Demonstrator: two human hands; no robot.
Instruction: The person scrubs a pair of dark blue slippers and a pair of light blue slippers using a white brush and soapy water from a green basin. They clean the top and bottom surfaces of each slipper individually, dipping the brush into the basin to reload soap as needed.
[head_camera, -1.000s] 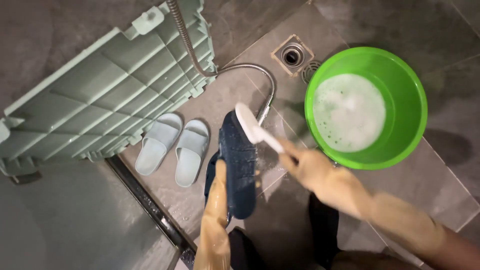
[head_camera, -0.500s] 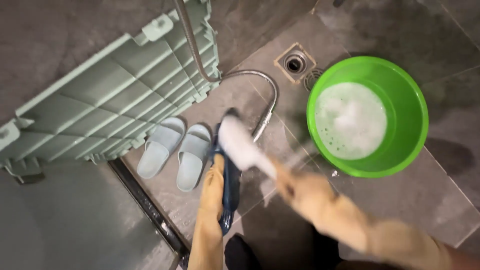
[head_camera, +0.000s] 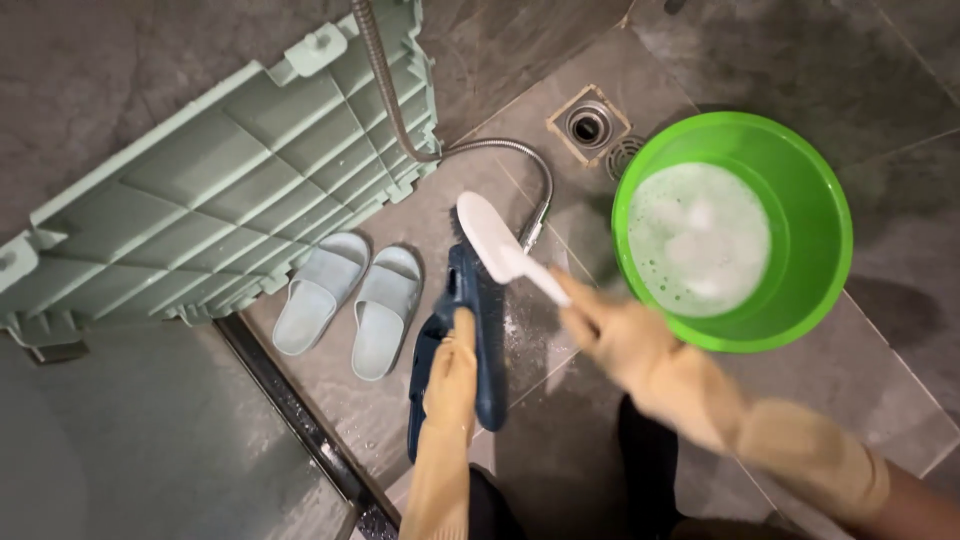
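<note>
Gloves, tan rubber ones, cover both hands in the head view. The left hand (head_camera: 452, 372) comes up from 6 o'clock and its grip is closed on a dark blue slipper (head_camera: 478, 335), held on edge just left of the frame's centre, toe toward 12 o'clock. The right hand (head_camera: 612, 335) reaches in from 4 o'clock, somewhat blurred, its grip wrapped around the handle of a white brush (head_camera: 497, 245); the brush head lies against the slipper's upper end, bristles touching it. Suds and wet patches show on the grey tiled floor (head_camera: 400, 420) just right of the slipper. At 3 o'clock of the hands stands a bright green basin (head_camera: 830, 240) holding foamy water. Above it, toward 1 o'clock, a square drain (head_camera: 588, 124) sits in the floor. A metal hose (head_camera: 400, 120) runs down from 12 o'clock and curves past the brush. At 9 o'clock of the slipper a pair of pale slippers (head_camera: 350, 300) lies side by side on the floor. Beyond them, at 10 o'clock, a pale green ribbed plastic panel (head_camera: 220, 200) leans tilted.
</note>
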